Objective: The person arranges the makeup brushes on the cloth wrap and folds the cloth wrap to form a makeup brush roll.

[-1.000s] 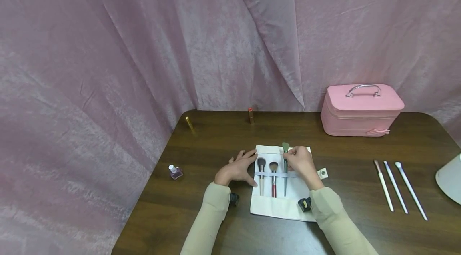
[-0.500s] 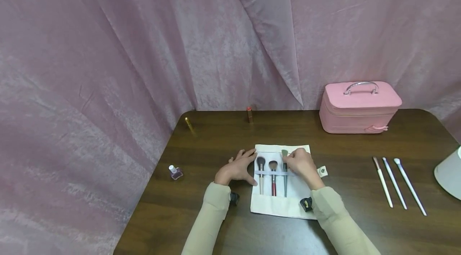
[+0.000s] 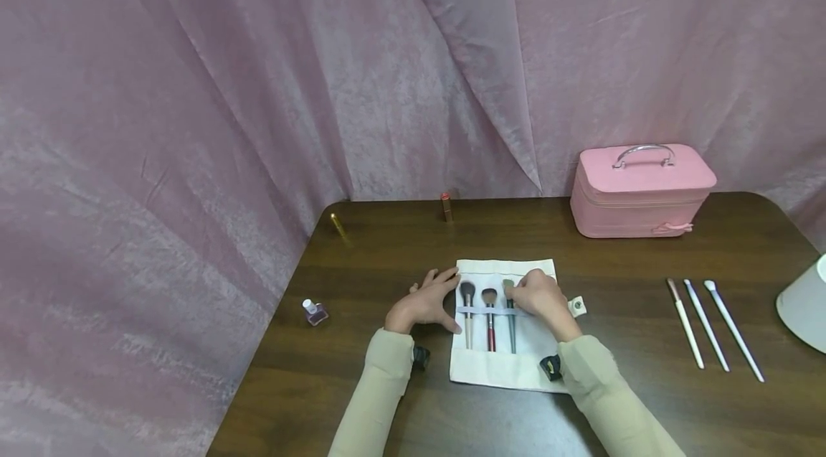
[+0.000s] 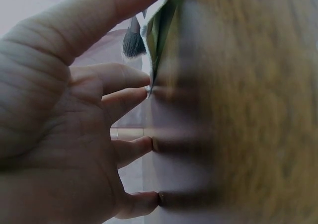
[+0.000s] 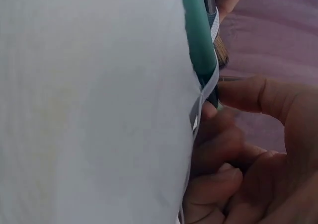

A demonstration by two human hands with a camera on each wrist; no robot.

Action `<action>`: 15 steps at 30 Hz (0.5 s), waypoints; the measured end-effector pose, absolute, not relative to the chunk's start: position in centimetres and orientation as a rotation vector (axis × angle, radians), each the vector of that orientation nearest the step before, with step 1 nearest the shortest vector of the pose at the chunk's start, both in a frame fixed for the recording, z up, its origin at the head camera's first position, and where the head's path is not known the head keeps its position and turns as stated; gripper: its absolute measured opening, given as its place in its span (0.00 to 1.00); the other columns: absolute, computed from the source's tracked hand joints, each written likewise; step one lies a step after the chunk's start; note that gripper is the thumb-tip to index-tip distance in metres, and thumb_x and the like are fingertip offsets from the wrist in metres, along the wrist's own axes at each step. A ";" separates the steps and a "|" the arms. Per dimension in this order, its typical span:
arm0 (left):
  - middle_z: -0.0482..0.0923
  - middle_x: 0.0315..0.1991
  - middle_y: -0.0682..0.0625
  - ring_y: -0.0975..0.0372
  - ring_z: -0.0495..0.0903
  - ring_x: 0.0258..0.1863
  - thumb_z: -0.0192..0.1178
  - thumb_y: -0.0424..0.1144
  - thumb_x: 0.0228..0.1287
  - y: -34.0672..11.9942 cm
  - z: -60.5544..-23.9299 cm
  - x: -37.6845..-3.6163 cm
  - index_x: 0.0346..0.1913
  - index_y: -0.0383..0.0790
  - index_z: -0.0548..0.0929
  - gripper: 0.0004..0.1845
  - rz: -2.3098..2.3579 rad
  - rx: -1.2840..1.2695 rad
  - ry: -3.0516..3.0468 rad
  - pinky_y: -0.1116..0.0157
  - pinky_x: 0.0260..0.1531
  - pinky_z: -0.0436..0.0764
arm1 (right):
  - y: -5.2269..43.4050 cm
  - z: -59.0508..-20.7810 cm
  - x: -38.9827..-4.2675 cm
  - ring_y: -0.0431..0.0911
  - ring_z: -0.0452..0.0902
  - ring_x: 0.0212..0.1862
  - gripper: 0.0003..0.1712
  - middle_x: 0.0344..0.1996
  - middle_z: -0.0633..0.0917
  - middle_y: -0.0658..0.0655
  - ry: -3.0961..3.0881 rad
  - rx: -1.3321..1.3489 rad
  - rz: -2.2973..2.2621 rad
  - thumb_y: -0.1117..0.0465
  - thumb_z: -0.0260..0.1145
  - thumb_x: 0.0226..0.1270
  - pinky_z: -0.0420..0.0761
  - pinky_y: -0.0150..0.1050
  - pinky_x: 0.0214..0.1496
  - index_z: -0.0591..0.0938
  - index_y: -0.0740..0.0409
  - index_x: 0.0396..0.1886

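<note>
A white cloth brush roll lies open on the dark wooden table. Under its elastic band sit a pale-handled brush, a red-handled brush and a green-handled brush. My right hand pinches the green brush near its head, right where the band crosses it. My left hand rests with straight fingers on the table against the roll's left edge. The first brush's dark head shows beyond that edge.
A pink case with a metal handle stands at the back right. Three slim brushes lie to the right, near a white object at the table's edge. A nail polish bottle, gold tube and lipstick are at left and back.
The green brush has slid toward me through the band; its head, once past the roll's far edge, now lies level with the other two. My left hand has stayed put.
</note>
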State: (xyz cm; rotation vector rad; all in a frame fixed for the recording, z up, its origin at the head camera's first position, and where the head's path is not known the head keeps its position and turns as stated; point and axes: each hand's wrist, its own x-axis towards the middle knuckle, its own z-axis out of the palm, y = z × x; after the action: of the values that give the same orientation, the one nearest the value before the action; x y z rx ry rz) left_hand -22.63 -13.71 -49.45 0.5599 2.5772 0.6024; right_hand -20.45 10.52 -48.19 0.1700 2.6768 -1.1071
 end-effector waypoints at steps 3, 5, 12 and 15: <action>0.45 0.82 0.54 0.48 0.38 0.80 0.81 0.46 0.51 -13.7 -49.4 -22.6 0.80 0.44 0.59 0.56 0.607 0.559 2.574 0.34 0.69 0.46 | 10.6 -48.2 -20.4 0.44 0.65 0.21 0.24 0.12 0.69 0.49 2.662 0.154 -1.093 0.54 0.66 0.63 0.64 0.38 0.24 0.71 0.52 0.09; 0.45 0.82 0.54 0.48 0.38 0.80 0.81 0.46 0.51 -13.7 -49.4 -22.6 0.80 0.44 0.58 0.56 0.605 0.560 2.574 0.34 0.69 0.46 | 10.6 -48.2 -20.4 0.44 0.64 0.21 0.24 0.12 0.67 0.48 2.655 0.145 -1.082 0.55 0.66 0.63 0.64 0.38 0.24 0.69 0.52 0.09; 0.47 0.82 0.53 0.47 0.40 0.80 0.81 0.45 0.51 -13.6 -49.4 -22.6 0.80 0.43 0.59 0.56 0.591 0.565 2.581 0.33 0.69 0.48 | 10.7 -48.2 -20.3 0.41 0.59 0.18 0.25 0.11 0.62 0.46 2.641 0.138 -1.069 0.56 0.66 0.63 0.60 0.36 0.22 0.68 0.52 0.08; 0.47 0.81 0.53 0.47 0.40 0.80 0.81 0.46 0.51 -13.6 -49.3 -22.6 0.80 0.43 0.60 0.56 0.586 0.562 2.582 0.33 0.68 0.49 | 10.8 -48.2 -20.2 0.40 0.56 0.17 0.26 0.10 0.61 0.46 2.629 0.128 -1.079 0.56 0.66 0.64 0.58 0.35 0.21 0.67 0.51 0.07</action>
State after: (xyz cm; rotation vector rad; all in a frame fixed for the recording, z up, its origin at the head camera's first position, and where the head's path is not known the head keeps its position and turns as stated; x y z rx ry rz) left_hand -22.61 -13.56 -49.31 0.5624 2.5820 0.5856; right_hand -20.23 10.78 -48.22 0.1278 2.6285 -1.0789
